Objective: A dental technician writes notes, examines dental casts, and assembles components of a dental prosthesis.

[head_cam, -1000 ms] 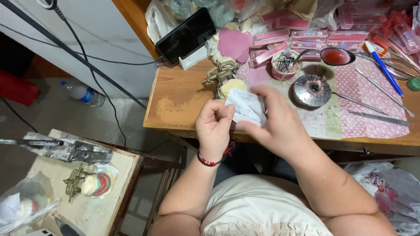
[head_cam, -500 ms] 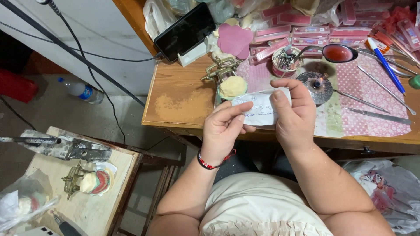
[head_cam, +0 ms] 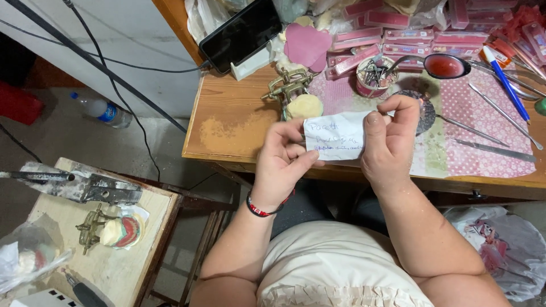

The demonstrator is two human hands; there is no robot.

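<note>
A small white paper note [head_cam: 335,136] with blue handwriting is held flat between both hands over the near edge of the wooden workbench [head_cam: 227,122]. My left hand [head_cam: 284,156] pinches its left edge; a red and black bracelet sits on that wrist. My right hand [head_cam: 392,139] grips its right edge with thumb and fingers. Just beyond the note stands a brass dental articulator [head_cam: 290,91] holding a pale plaster cast.
A black phone [head_cam: 242,34] leans at the bench's back left. Pink boxes [head_cam: 398,37], a cup of tools [head_cam: 372,77], a red bowl [head_cam: 446,65], metal instruments [head_cam: 483,133] and a blue pen [head_cam: 506,85] lie on the bench. A low side table [head_cam: 122,261] holds another articulator.
The crumpled paper has been unfolded and stretched flat between both hands. The hands moved apart and the note now faces up towards me.
</note>
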